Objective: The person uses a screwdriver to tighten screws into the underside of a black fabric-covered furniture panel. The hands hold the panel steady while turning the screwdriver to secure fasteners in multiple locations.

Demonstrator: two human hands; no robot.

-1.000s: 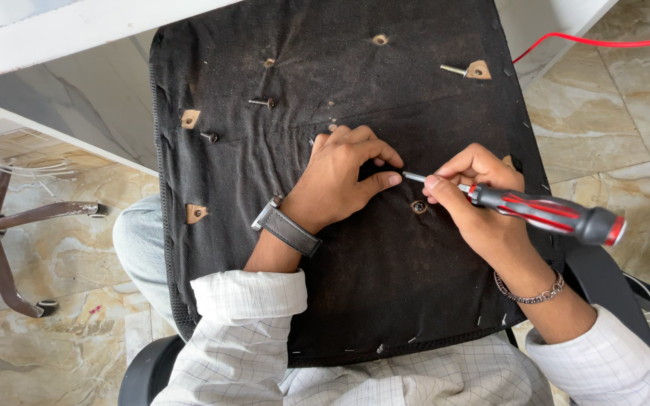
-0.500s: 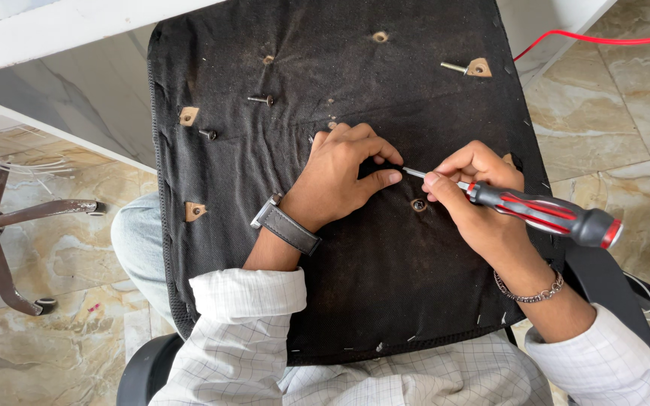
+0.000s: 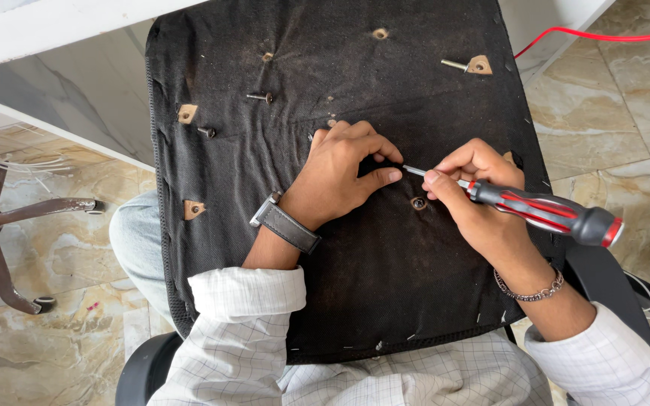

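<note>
Gripping screwdriver, tip perhaps seated.

A black fabric-covered seat panel lies across the person's lap. The left hand curls at its middle, fingertips pinched. The right hand grips a red-and-black screwdriver, tip meeting the left fingers. Loose screws stand near the panel's far edge.

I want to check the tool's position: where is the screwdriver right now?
In the head view, the screwdriver lies right of centre in the right hand, its tip by the left hand fingers, over the black seat underside.
</note>
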